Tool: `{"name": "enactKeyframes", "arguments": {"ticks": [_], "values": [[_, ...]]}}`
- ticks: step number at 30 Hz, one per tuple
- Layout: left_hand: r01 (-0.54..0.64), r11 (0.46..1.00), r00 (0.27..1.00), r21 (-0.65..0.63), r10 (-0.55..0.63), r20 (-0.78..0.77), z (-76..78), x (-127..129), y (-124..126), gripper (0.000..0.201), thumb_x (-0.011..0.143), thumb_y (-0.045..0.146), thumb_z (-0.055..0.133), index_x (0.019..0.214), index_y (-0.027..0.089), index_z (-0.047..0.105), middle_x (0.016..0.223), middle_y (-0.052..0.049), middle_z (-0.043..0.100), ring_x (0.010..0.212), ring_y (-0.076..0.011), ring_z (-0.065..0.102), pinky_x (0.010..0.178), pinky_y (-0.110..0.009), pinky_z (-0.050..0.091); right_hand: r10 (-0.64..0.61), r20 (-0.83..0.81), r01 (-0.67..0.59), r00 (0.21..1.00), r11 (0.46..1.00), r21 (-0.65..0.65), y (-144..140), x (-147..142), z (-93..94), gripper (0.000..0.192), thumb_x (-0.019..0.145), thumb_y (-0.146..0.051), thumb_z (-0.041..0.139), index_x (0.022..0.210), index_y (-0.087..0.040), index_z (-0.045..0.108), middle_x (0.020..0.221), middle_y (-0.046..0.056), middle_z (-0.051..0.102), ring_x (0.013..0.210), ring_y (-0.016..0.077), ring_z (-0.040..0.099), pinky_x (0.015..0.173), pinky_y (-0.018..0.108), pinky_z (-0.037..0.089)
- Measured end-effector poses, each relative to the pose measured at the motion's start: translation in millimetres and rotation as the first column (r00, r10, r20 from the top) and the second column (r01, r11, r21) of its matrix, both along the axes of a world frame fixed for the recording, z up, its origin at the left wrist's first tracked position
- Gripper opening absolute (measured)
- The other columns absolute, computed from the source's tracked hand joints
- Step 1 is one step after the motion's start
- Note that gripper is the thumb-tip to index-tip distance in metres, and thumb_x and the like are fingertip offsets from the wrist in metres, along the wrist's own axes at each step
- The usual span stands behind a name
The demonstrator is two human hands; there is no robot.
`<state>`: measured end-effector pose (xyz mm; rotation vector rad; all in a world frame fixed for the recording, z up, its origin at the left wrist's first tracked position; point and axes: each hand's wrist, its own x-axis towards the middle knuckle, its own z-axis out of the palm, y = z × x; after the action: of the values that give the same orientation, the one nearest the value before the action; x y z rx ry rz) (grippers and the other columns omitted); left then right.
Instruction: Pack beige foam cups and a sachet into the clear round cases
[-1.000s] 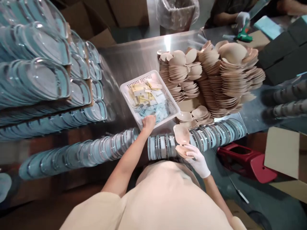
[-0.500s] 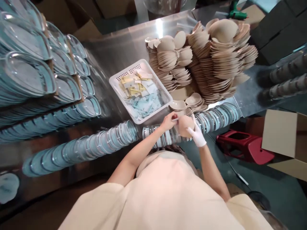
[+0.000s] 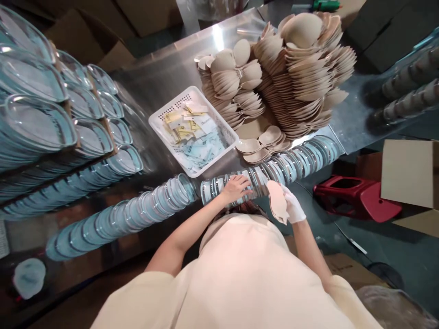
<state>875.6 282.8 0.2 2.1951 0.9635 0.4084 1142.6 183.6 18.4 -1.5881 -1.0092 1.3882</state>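
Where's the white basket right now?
In the head view, the white basket sits on the steel table, left of the stacked beige cups and just beyond the row of clear lids under the left hand.

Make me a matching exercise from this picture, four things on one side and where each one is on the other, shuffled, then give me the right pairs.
Things:
1. left hand
2. right hand
3. white basket
4. red stool

Places or states:
A. on the floor, right of the steel table
B. gloved, holding beige pads
C. on the table, filled with yellow and blue paper slips
D. bare, resting on the row of clear lids at the table's near edge

Pairs: 1-D, 2-B, 3-C, 4-A
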Motion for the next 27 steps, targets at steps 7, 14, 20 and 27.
{"name": "enactKeyframes", "arguments": {"ticks": [7, 14, 20, 27], "values": [[0.176, 0.983, 0.969, 0.056, -0.163, -0.183, -10.9, -9, 13, 0.026, 0.097, 0.045, 0.066, 0.113, 0.028, 0.077, 0.131, -0.013, 0.062, 0.123, -0.0316, 0.052, 0.111, -0.052, 0.033, 0.031, 0.074, -0.021, 0.997, 0.991, -0.132, -43, -4, 31.9, 0.061, 0.077, -0.042, 0.077, 0.134, -0.021, 0.067, 0.141, 0.013, 0.069, 0.126, 0.031, 0.068, 0.107, 0.046, 0.057], [0.155, 0.988, 0.974, -0.028, -0.157, -0.166, -7.3, -4, 16, 0.027, 0.1, 0.034, 0.056, 0.095, 0.021, 0.078, 0.142, -0.013, 0.055, 0.139, -0.0325, 0.043, 0.123, -0.058, 0.027, 0.024, 0.721, -0.173, 0.692, 0.976, 0.134, 10, -85, 22.3, 0.05, 0.087, -0.024, 0.061, 0.137, -0.021, 0.065, 0.132, 0.014, 0.068, 0.118, 0.0306, 0.065, 0.102, 0.042, 0.057], [0.037, 0.989, 0.998, -0.145, -0.043, -0.038, -10.5, -14, 30, 0.03, 0.097, 0.02, 0.048, 0.083, 0.018, 0.075, 0.143, -0.011, 0.057, 0.13, -0.0269, 0.052, 0.124, -0.051, 0.033, 0.131, 0.869, -0.399, 0.478, 0.913, 0.081, 73, -126, -9.4, 0.035, 0.101, -0.021, 0.047, 0.127, -0.012, 0.069, 0.115, 0.019, 0.069, 0.104, 0.0309, 0.062, 0.095, 0.043, 0.052], [-0.004, 0.986, 0.999, -0.168, -0.003, -0.04, -11.8, -14, 26, 0.028, 0.095, 0.021, 0.049, 0.084, 0.018, 0.075, 0.145, -0.011, 0.056, 0.131, -0.0288, 0.054, 0.128, -0.056, 0.025, 0.088, 0.838, -0.448, 0.538, 0.872, 0.196, 63, -122, -32.9, 0.04, 0.105, -0.023, 0.041, 0.135, -0.014, 0.066, 0.121, 0.019, 0.068, 0.112, 0.0298, 0.06, 0.1, 0.043, 0.051]]}}
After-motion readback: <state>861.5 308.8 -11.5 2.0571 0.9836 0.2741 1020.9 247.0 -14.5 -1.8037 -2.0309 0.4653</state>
